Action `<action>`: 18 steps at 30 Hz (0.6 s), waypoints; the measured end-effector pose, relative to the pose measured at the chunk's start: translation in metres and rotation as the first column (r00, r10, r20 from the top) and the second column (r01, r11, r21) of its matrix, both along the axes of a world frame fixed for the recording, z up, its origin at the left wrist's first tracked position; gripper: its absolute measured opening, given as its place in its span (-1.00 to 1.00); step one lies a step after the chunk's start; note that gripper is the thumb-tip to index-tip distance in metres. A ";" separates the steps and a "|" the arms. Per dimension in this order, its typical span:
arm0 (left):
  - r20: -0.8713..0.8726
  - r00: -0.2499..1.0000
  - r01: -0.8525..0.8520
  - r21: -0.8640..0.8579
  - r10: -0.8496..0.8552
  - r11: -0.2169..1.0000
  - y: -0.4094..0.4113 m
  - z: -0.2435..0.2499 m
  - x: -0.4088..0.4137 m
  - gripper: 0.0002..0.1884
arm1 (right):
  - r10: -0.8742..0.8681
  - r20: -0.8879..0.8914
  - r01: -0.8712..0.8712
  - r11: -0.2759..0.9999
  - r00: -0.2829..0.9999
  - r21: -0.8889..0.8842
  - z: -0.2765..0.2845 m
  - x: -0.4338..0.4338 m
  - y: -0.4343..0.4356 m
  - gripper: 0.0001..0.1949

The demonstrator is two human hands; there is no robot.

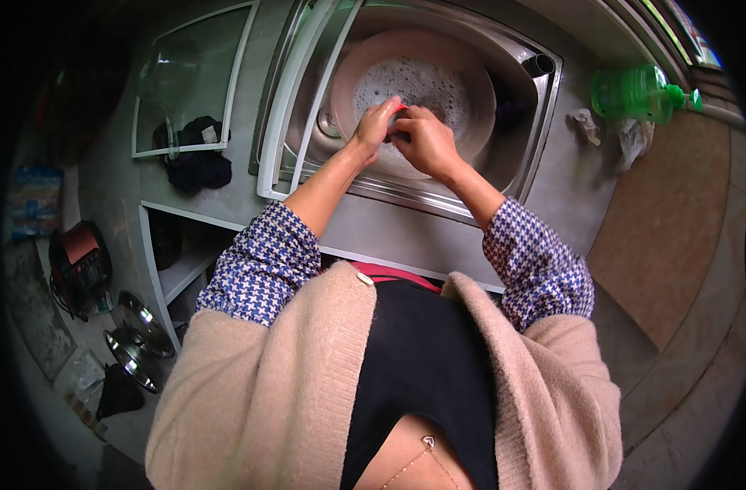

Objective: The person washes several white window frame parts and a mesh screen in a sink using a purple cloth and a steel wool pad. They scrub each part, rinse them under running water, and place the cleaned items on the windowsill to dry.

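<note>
Above a pinkish basin (pixel 343 79) of foamy water, both of my hands meet around a small object with a bright red edge (pixel 400 108). Most of that object is hidden by fingers, so its kind cannot be told. My left hand (pixel 371 131) grips it from the left, thumb pointing up. The curled fingers of my right hand (pixel 431 139) press against its right side, and whether they hold something of their own is hidden. The basin stands inside a stainless steel sink (pixel 520 150).
A white-framed panel (pixel 279 122) leans across the sink's left side. Another framed panel (pixel 237 73) and dark cloth (pixel 201 168) lie further left. Right of the sink are a green pump bottle (pixel 630 95) and crumpled plastic (pixel 635 144). Shiny metal lids (pixel 131 361) are at lower left.
</note>
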State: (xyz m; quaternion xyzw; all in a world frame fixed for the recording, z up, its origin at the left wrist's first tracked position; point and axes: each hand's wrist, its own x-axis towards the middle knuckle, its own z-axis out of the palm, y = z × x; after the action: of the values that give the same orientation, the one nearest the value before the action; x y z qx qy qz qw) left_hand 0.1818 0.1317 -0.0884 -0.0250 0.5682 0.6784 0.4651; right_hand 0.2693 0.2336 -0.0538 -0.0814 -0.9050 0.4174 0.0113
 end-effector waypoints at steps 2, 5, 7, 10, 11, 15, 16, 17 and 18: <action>0.057 0.998 0.002 -0.112 0.004 0.994 0.000 0.001 -0.002 -0.66 | 0.205 -0.161 -0.110 0.880 0.965 0.462 -0.002 0.002 0.005 -0.92; 0.012 1.000 0.006 -0.122 -0.004 0.993 0.001 0.001 -0.006 -0.64 | 0.215 -0.312 -0.011 0.838 0.926 0.545 -0.010 0.005 0.008 -0.94; -0.013 1.000 0.019 -0.136 -0.021 0.990 0.001 0.003 -0.002 -0.66 | 0.020 -0.154 0.031 0.946 0.988 0.323 -0.009 0.005 -0.007 -0.90; -0.031 0.999 0.026 -0.047 -0.027 0.999 -0.002 -0.003 -0.002 -0.66 | -0.138 0.124 0.170 0.936 0.983 -0.309 -0.017 -0.003 -0.014 -0.85; -0.054 0.998 0.007 -0.028 -0.009 1.000 0.001 -0.005 -0.001 -0.63 | -0.166 0.382 0.405 0.571 0.909 -0.714 -0.020 -0.003 -0.009 -0.81; -0.065 0.998 -0.027 -0.060 0.023 0.998 0.003 -0.012 0.003 -0.60 | -0.122 0.184 0.181 0.919 0.975 -0.351 -0.020 0.004 -0.006 -0.84; -0.030 0.999 -0.040 -0.117 0.037 0.992 0.001 -0.014 0.004 -0.62 | -0.053 0.013 0.052 0.997 0.999 0.061 -0.017 0.009 -0.007 -0.87; 0.004 0.999 -0.052 -0.174 0.053 0.983 -0.001 -0.016 0.003 -0.63 | 0.035 -0.090 -0.014 0.974 0.995 0.227 -0.016 0.007 -0.004 -0.87; 0.137 0.987 -0.048 -0.222 0.080 0.974 -0.001 -0.005 0.001 -0.70 | 0.138 -0.176 -0.059 0.918 0.975 0.393 -0.015 0.005 0.003 -0.87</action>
State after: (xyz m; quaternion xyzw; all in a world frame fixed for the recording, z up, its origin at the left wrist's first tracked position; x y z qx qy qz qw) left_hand 0.1829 0.1309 -0.0939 -0.1438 0.6028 0.6230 0.4773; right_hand 0.2742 0.2365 -0.0687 0.0108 -0.9665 0.2373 0.0968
